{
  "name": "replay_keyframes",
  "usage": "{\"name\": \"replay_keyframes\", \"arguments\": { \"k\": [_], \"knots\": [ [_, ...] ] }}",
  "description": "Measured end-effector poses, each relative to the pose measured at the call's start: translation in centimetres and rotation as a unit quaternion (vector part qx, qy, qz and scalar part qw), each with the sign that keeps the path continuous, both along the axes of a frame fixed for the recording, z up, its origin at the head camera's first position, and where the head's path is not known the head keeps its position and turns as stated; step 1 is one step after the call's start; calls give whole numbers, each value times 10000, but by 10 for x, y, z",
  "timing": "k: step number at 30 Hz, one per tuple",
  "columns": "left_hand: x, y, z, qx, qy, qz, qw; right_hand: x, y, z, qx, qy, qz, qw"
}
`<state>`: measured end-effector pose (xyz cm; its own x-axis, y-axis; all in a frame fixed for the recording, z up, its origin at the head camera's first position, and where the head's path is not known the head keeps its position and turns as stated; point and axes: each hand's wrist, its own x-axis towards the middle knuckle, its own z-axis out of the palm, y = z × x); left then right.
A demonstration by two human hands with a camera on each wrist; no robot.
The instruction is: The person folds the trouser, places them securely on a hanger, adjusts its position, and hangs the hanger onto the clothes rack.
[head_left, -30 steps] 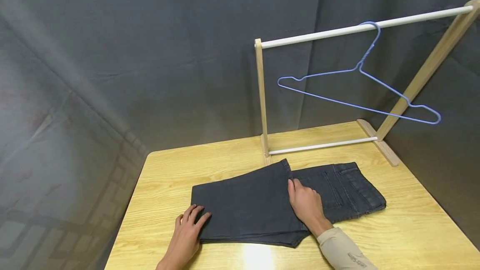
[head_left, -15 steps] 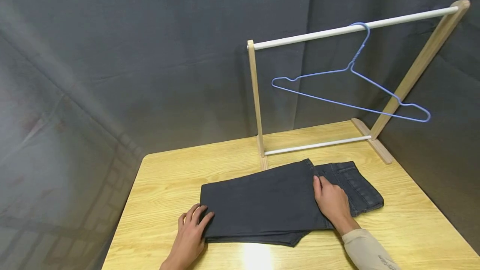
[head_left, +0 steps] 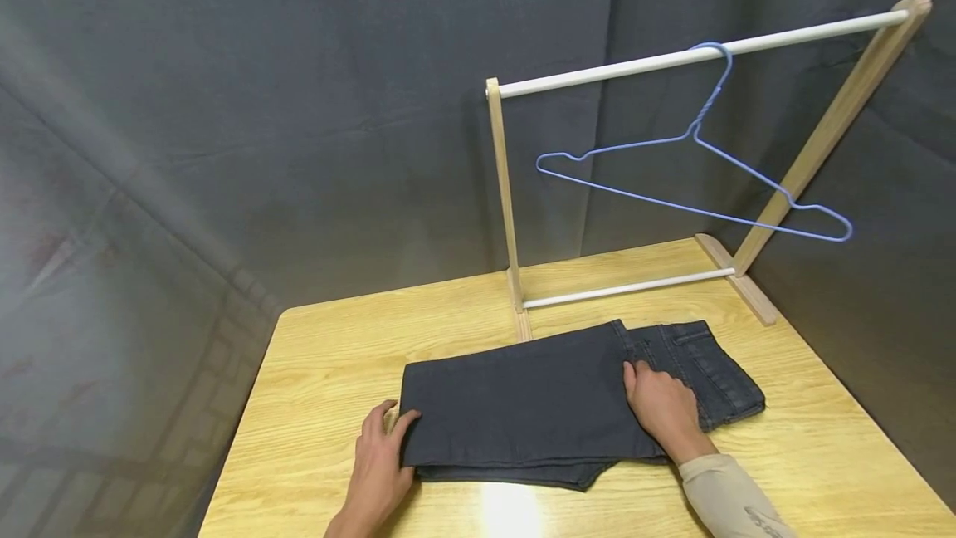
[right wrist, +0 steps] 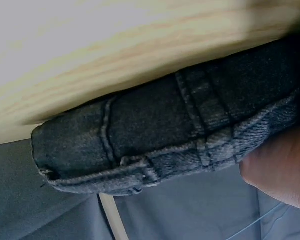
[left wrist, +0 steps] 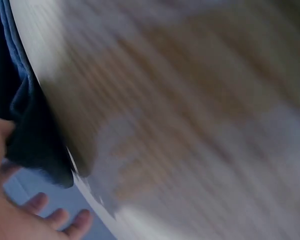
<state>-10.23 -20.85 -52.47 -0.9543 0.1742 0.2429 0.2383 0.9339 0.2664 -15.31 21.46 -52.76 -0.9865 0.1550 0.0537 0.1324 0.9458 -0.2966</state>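
Dark jeans [head_left: 523,405] lie on the wooden table, folded so that the leg part covers much of the seat and the waistband [head_left: 713,372] sticks out at the right. My right hand [head_left: 660,405] pinches the hem end of the upper leg layer, close to the waistband. In the right wrist view the jeans' waist edge [right wrist: 155,125] fills the middle, and a finger [right wrist: 280,167] presses against the cloth. My left hand [head_left: 379,459] is at the left fold, thumb touching the cloth. Its other fingers spread loosely beside the fold in the left wrist view.
Behind the jeans stands a rack with wooden posts [head_left: 505,198] and a white top rail [head_left: 597,73]. A blue wire hanger [head_left: 657,203] hangs from that rail. A grey curtain [head_left: 336,123] closes off the back of the wooden table [head_left: 329,355].
My right hand has drawn the leg's hem rightward over the seat, then stopped near the waistband. My left fingers have shifted from on top of the cloth to its left fold. The view has turned slightly.
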Motion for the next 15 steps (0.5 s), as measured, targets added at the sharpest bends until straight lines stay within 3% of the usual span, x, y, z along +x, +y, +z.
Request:
{"name": "replay_keyframes", "arguments": {
  "k": [6,11,15],
  "knots": [
    [-1,-9,-6,-605,-140,-58,9981,0,-8,-2,-10,8,2,10000],
    [1,-18,-6,-635,-162,-30,9978,1,-20,-2,-30,42,87,9999],
    [4,-27,-5,-650,-455,189,9967,0,-30,0,-6,75,185,9998]
  ]
}}
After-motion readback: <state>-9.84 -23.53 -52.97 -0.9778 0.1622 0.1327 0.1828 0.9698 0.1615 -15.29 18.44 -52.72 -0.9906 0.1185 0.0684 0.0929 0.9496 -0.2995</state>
